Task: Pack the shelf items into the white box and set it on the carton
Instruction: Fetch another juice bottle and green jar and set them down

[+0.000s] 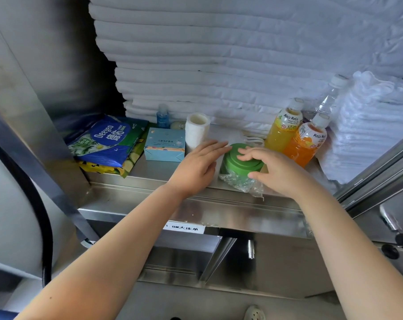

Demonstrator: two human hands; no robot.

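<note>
Shelf items sit in a row on the steel shelf [149, 168], in front of a tall stack of folded white linen [219, 54]. From my remote seat I read them left to right. Farthest left lies a blue wipes pack [108, 140], flat on top of a yellow-green pack [129, 163]. Just beside these stands a light blue carton [164, 144], with a small blue bottle [163, 116] behind it against the linen. Next is a white roll [197, 130], upright.

My left hand [196, 165] reaches in past the roll with its fingers straight and together, their tips at the left edge of a green tub [238, 162]; it grips nothing. The tub stands near the shelf's front lip, with crumpled clear wrap [242, 183] around its base. My right hand [276, 172] lies over the tub with its fingers spread on the top and the thumb at the front wall, not closed round it.

To the right stand a yellow drink bottle [282, 130] and an orange drink bottle [305, 144], touching each other. A clear water bottle [329, 98] leans behind them against a second pile of white cloth [369, 125].
</note>
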